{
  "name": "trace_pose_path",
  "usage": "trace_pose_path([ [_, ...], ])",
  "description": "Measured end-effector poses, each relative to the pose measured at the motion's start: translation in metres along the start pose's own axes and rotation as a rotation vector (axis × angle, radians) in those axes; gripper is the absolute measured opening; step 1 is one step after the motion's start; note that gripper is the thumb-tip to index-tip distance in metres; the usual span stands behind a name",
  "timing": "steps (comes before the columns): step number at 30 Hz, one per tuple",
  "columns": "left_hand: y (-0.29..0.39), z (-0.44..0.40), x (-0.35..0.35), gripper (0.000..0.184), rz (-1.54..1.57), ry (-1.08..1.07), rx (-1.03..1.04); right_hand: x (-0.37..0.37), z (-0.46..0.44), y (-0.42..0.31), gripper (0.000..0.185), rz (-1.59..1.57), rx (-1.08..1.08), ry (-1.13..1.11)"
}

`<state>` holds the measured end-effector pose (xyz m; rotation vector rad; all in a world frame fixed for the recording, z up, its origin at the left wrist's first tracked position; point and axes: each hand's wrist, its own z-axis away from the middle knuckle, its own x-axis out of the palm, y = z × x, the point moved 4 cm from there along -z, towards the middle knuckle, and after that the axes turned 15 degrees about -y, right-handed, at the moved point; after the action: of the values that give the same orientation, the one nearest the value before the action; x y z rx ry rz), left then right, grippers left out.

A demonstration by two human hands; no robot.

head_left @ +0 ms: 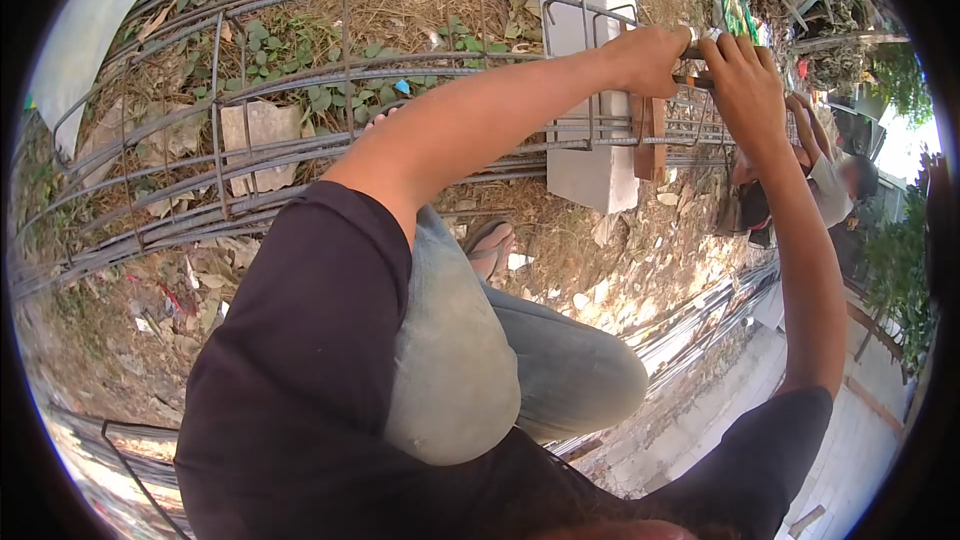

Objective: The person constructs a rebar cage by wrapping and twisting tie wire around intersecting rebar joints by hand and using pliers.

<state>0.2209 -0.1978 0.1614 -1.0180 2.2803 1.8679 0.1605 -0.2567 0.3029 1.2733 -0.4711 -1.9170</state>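
Observation:
My left hand (648, 58) is closed at the upper right of the head view, close above the rebar cage (348, 75). What its fingers hold is mostly hidden. Beside it my right hand (742, 85) curls its fingers over a dark bar with an orange band (693, 82), which shows in the gap between both hands. Something small and white sits by the fingertips. Long ribbed bars and square stirrups form the cage, which rests across a pale concrete post (590, 165). A reddish-brown wooden piece (649, 138) stands against the bars below my left hand.
Another person (832, 185) works at the cage's far right end. Rubble stones (262, 145) and green plants lie under the bars. My sandalled foot (490, 248) is on dry, littered ground. A bundle of loose rods (700, 310) runs at lower right beside a pale slab (680, 410).

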Motion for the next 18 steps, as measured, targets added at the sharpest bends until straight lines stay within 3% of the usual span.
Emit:
trace_pose_path([
  [2,0.012,0.008,-0.01,0.049,-0.033,-0.022,-0.018,0.009,0.002,0.004,0.042,0.0,0.024,0.028],
  [3,0.019,0.015,-0.011,0.048,-0.077,-0.013,-0.042,0.012,-0.003,0.008,0.032,-0.057,0.021,-0.006],
  [7,0.034,0.03,0.01,0.048,-0.161,0.074,-0.074,0.002,-0.022,0.017,0.026,-0.66,0.113,-0.774],
  [11,0.014,0.007,0.007,0.047,-0.087,-0.007,-0.043,-0.024,-0.021,0.013,0.021,-0.846,0.266,-1.056],
  [14,0.002,0.001,-0.003,0.044,0.059,-0.18,-0.004,-0.031,-0.004,-0.006,0.028,-0.1,-0.05,-0.214],
  [17,-0.01,-0.012,-0.011,0.045,0.168,-0.355,-0.067,-0.026,-0.01,-0.009,0.033,0.032,0.056,-0.126],
  [18,-0.009,-0.01,-0.012,0.045,0.134,-0.221,-0.035,-0.026,-0.011,-0.008,0.031,0.035,0.09,-0.128],
])
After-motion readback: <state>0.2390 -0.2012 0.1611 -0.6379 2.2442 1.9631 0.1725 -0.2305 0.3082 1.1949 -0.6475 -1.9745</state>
